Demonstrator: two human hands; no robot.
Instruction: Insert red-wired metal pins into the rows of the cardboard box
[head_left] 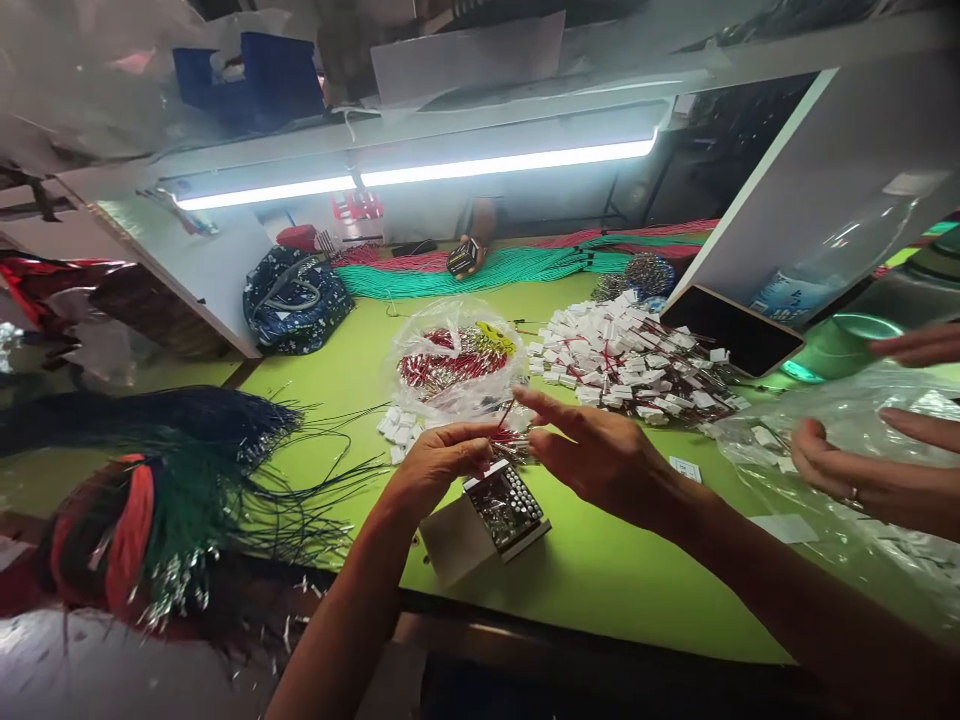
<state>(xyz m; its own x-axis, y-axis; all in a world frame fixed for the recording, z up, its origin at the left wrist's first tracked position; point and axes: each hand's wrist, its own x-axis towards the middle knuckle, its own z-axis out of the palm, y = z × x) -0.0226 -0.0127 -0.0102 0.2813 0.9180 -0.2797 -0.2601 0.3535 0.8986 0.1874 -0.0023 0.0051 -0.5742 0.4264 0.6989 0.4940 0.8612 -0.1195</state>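
My left hand (pixel 450 458) pinches a small white piece above a box-like fixture (pixel 504 510), whose right part shows rows of small round white ends. My right hand (pixel 589 450) is just to the right, index finger and thumb around a short red wire (pixel 505 412) that rises between the two hands. Behind them lies a clear plastic bag (pixel 454 360) of red wires with metal ends. Small white connectors (pixel 400 432) lie left of the bag. A large heap of white connectors with wires (pixel 630 360) is to the right.
Dark and green wire bundles (pixel 180 500) hang over the left edge. Another person's hands (pixel 870 470) are at the right, over a plastic bag (pixel 795 560). A dark tablet-like panel (pixel 733 330) leans behind. Teal wires (pixel 480 280) and a patterned cloth bag (pixel 296 300) lie at the back.
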